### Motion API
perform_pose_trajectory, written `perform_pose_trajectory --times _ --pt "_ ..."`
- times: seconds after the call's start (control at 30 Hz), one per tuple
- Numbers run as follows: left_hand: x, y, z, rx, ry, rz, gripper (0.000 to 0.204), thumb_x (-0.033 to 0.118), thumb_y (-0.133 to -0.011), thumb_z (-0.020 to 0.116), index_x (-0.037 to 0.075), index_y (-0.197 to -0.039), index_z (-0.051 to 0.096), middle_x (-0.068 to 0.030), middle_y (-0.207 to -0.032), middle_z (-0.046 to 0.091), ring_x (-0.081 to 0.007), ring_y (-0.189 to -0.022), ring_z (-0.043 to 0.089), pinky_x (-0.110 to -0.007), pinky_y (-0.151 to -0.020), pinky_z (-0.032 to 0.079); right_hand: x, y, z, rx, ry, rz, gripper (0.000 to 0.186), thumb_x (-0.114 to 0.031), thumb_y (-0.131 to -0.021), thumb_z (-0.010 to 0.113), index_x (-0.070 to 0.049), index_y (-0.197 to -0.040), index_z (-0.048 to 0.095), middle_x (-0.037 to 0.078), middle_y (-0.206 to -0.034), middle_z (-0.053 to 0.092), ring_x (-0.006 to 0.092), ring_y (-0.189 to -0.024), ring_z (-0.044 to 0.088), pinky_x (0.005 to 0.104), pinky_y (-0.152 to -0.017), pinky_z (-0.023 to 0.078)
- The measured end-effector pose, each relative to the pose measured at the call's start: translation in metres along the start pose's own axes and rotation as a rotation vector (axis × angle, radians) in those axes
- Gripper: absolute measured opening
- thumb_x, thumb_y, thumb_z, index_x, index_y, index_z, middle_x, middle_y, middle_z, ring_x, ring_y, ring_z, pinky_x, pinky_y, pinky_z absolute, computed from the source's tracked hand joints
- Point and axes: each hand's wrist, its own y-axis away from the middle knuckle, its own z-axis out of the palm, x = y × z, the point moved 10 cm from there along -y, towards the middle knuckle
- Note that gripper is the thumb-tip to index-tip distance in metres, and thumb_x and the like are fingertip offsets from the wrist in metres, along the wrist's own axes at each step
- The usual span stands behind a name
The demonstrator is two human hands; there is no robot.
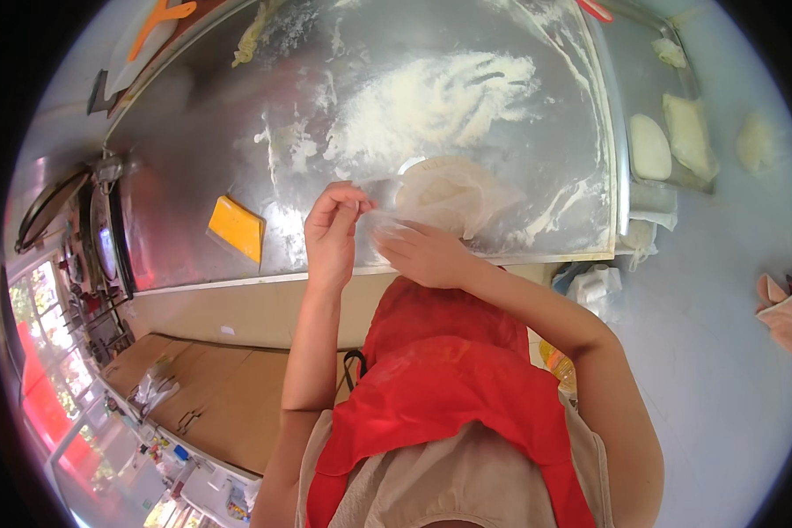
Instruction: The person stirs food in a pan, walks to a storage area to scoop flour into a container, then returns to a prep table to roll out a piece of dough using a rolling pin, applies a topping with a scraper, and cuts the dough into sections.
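Observation:
My left hand (334, 224) pinches the edge of a thin, clear plastic bag (493, 202) near the front of the floured steel worktop (211, 114). My right hand (422, 251), fingers bent together, grips the same plastic just right of and below my left. A pale round thing (440, 185), perhaps dough on a white disc, shows through or under the plastic; which it is, I cannot tell. A yellow scraper (236, 229) lies to the left of my hands, and a patch of white flour (431, 101) is spread beyond them.
A side tray (695, 79) at right holds pale packages (686, 132). An orange-handled tool (154, 26) sits at the back left, near a dough scrap (248, 40). Dark round pans (53, 207) stand at far left. The worktop's front rim (211, 286) runs just below my hands.

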Motion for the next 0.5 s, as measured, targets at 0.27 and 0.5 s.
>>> perform_pose_trajectory --times 0.27,0.5 --pt "0.030 0.016 0.038 -0.198 -0.418 0.057 0.021 -0.009 -0.086 0.054 0.003 -0.095 0.068 -0.0035 -0.097 0.053 -0.0105 -0.082 0.054 -0.021 -0.069 0.043 0.055 0.028 -0.085 0.349 -0.101 0.278 0.022 -0.020 -0.085 0.064 -0.007 -0.102 0.063 0.011 -0.101 0.062 0.0324 -0.091 0.060 0.0410 -0.081 0.048" --pt "0.061 0.030 0.080 -0.176 -1.173 0.467 0.029 0.000 -0.081 0.062 0.002 -0.110 0.063 -0.0149 -0.111 0.053 -0.0307 -0.103 0.053 -0.041 -0.090 0.044 0.094 0.059 -0.106 -0.229 0.455 0.737 0.060 -0.032 -0.077 0.074 -0.014 -0.129 0.052 0.009 -0.123 0.056 0.0277 -0.110 0.055 0.0515 -0.096 0.041"
